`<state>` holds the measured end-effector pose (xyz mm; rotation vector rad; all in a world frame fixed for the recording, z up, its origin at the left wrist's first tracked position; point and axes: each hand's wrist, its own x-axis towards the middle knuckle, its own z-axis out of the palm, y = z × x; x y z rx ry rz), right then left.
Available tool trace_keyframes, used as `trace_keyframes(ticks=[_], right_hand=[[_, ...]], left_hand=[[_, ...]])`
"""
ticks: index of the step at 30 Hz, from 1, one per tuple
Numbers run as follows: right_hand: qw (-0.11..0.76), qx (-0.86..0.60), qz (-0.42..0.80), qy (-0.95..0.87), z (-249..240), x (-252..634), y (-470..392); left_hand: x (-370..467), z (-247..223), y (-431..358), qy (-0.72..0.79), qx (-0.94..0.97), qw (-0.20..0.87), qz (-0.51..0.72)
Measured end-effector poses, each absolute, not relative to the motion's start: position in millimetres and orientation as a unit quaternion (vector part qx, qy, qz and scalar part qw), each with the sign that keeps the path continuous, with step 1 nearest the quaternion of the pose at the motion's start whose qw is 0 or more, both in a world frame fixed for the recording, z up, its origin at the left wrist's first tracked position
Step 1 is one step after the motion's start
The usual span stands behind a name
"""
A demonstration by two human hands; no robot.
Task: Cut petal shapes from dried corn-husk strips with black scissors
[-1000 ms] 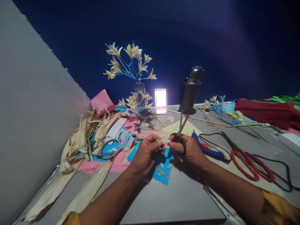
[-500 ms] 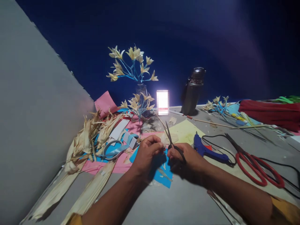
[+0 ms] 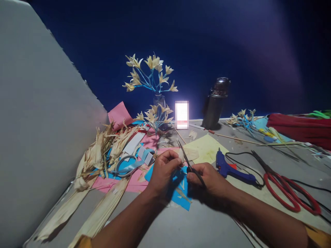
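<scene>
My left hand (image 3: 165,168) pinches a small pale piece of corn husk (image 3: 181,155) between thumb and fingertips. In my right hand (image 3: 207,175) is a small pair of dark scissors (image 3: 186,158), its handles wrapped by the fingers. The blades point up and away, slightly parted, right beside the husk piece; whether they touch it I cannot tell. Below both hands lies blue paper (image 3: 182,199) with husk scraps on it. A roll of light-blue ribbon (image 3: 126,167) rests left of my left hand.
Dried corn husks (image 3: 98,148) are heaped at left by a pale panel. Husk flowers (image 3: 152,65) stand in a glass bottle (image 3: 159,101) at the back, near a flask (image 3: 216,105). A blue glue gun (image 3: 232,170) and red-handled scissors (image 3: 289,189) lie at right.
The whole view has shifted slightly, so things sit a little further right and lower. The scissor blades look more parted, and more of the husk piece shows at my left fingertips.
</scene>
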<state>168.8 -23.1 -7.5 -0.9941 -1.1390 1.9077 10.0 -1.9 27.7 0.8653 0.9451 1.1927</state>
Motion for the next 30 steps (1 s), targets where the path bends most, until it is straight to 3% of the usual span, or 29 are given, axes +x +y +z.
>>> trace_keyframes(ticks=[30], right_hand=[[0.342, -0.412, 0.717, -0.446, -6.5, 169.2, -25.5]], left_hand=[[8.4, 23.6, 0.9, 0.401, 0.351, 0.678, 0.505]])
